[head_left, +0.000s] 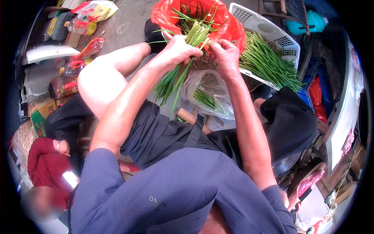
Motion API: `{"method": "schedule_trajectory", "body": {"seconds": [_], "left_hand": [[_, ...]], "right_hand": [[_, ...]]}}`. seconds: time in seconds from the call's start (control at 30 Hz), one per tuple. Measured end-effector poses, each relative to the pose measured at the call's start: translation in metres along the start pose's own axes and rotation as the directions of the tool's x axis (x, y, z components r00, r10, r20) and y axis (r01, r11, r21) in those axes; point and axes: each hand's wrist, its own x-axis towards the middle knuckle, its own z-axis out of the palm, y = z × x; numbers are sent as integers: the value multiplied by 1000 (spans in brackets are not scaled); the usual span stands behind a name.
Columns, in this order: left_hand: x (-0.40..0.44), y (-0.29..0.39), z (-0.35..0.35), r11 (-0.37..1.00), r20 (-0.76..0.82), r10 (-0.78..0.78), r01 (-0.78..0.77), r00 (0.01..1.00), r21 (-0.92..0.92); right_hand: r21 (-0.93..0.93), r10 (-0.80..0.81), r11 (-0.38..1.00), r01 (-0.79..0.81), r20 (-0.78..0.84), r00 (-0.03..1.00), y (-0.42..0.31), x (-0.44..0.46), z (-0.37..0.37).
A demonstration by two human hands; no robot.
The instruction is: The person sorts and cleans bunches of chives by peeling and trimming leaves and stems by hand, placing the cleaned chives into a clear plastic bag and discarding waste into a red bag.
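My left hand is wrapped round a bunch of green stalks, pale ends up and green leaves hanging below the fist. Close to its right, my right hand has thumb and fingers pinched together beside the pale ends; what they hold, if anything, is too small to make out. Behind both hands stands a red plastic bag with loose stalks in it. Below them, a clear plastic bag has more green stalks inside. A white basket at the right is heaped with long green stalks.
A person in a dark red top is at the lower left. Bottles and a green carton stand along the left side. A teal container is at the upper right, beside a dark chair.
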Motion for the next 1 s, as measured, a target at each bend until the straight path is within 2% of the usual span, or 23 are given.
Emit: {"method": "schedule_trajectory", "body": {"seconds": [0.23, 0.33, 0.4, 0.43, 0.53, 0.8, 0.87, 1.0], "left_hand": [[0, 2, -2, 1000, 6, 23, -23, 1000, -15], [-1, 3, -2, 999, -4, 25, -25, 1000, -43], [-1, 4, -2, 998, -10, 31, -31, 999, -49], [-1, 4, -3, 998, -12, 35, -36, 999, -43], [0, 2, -1, 999, -18, 42, -42, 999, -25], [-1, 5, -2, 1000, 13, -2, 1, 1000, 20], [3, -2, -3, 1000, 14, 0, 0, 1000, 23], [0, 2, -2, 1000, 26, -6, 5, 1000, 31]], "right_hand": [[139, 69, 989, -55, -95, 993, -2, 7, -5], [101, 5, 995, 1, -61, 998, -1, 5, 4], [150, 63, 986, -66, 26, 998, -2, 2, 9], [80, 54, 995, -60, 68, 996, -6, 0, 11], [32, 57, 998, -61, 100, 993, -3, -4, 16], [-25, 34, 999, -31, 118, 992, 1, -2, 13], [-102, 26, 995, -17, 85, 996, 0, -3, 13], [-135, -1, 991, 13, 84, 996, 3, -1, 12]]}}
